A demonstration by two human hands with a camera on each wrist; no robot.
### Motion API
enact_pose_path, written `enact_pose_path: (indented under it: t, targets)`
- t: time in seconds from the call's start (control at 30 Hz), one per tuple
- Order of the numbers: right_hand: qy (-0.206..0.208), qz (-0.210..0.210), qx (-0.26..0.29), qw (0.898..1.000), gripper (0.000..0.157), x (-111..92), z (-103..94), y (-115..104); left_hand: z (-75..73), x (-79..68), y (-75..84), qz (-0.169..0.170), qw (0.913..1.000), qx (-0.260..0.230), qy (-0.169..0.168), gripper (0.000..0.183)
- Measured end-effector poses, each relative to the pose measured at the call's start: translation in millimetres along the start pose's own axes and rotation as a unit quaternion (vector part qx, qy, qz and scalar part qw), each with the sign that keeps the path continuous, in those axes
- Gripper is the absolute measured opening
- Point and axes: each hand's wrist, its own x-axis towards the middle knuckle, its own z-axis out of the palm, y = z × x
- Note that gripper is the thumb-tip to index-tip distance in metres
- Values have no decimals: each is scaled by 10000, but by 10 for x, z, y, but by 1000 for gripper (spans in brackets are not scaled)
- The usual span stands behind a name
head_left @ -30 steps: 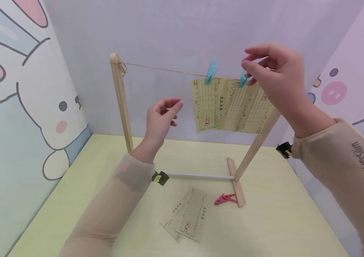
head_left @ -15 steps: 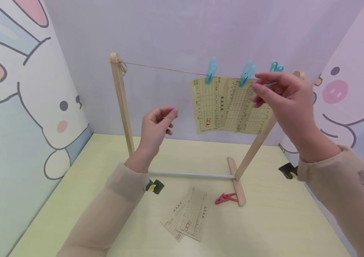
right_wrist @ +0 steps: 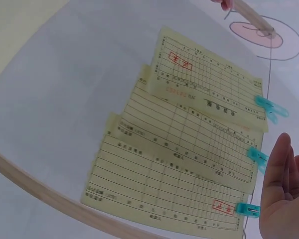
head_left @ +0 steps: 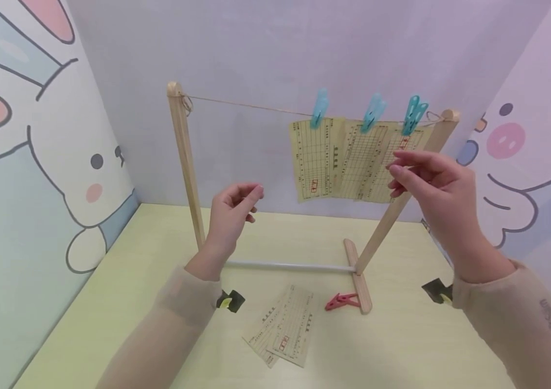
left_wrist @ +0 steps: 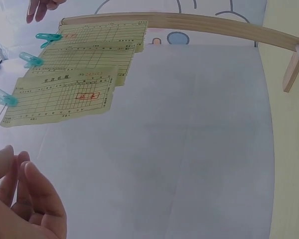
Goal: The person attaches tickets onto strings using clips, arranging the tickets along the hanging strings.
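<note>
Right, using the wooden rack (head_left: 185, 156) as reference, sides as the head camera sees them. String (head_left: 251, 106) runs post to post across the rack's top, dipping slightly under load. Three printed slips hang from it in the rack's right half, edges overlapping: left slip (head_left: 311, 159), middle slip (head_left: 360, 156), right slip (head_left: 387, 178). One clothespin each: left pin (head_left: 320, 109) and middle pin (head_left: 373, 113) pale blue, right pin (head_left: 415, 115) teal, near the rack's right post. Left hand (head_left: 226, 219) sits in front of the rack toward its left post, well apart from the hanging slips; fingers loosely curled, thumb near the index, holding nothing. Right hand (head_left: 443, 186) is in front of the rack's right post, below the teal pin, covering part of the right slip in the head view; fingers half bent with a small gap to the thumb, nothing gripped. Loose slips (head_left: 291, 327) lie fanned and overlapping on the tabletop (head_left: 382, 351), in front of the rack's grey crossbar (head_left: 290, 265). Red clothespin (head_left: 340, 301) lies just left of the rack's right foot (head_left: 364, 294); can't tell if they touch.
</note>
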Motion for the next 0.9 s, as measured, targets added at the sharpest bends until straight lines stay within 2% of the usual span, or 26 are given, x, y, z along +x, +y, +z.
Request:
enact_pose_path:
  t: [0.27,0.63,0.9]
  targets:
    - [-62,371,-113,9992,20,-206,-46,261,-12,-56,-150,-229,9997,-22,69,26]
    - [191,837,74,9963,19,-520,-82,584,7,-142,-342,-504,9985,-28,200,24]
    - [259,1199,-83,9924,19,-735,-105,822,-7,-212,-487,-720,9971,13,255,23]
